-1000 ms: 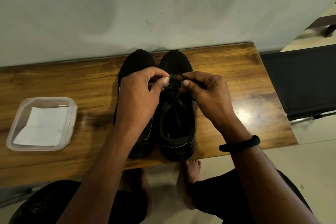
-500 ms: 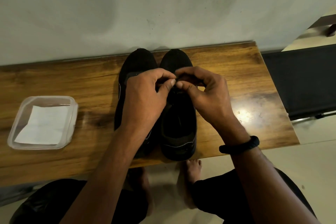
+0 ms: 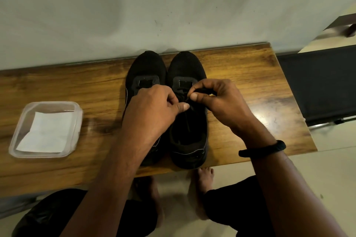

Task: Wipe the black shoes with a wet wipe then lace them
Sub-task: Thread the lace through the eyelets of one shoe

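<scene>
The right hand (image 3: 221, 106) has its grip clamped on the lace (image 3: 189, 103), with thumb and forefinger pinching it over the right shoe (image 3: 185, 67). The left hand (image 3: 152, 113) pinches the same lace just beside it, thumb against curled fingers. The left shoe (image 3: 146, 67) touches the right one. Both stand on the table (image 3: 240, 75), toes toward the wall (image 3: 134, 9). Well to the left, a wipe (image 3: 48, 132) lies in a clear tub (image 3: 78, 113).
</scene>
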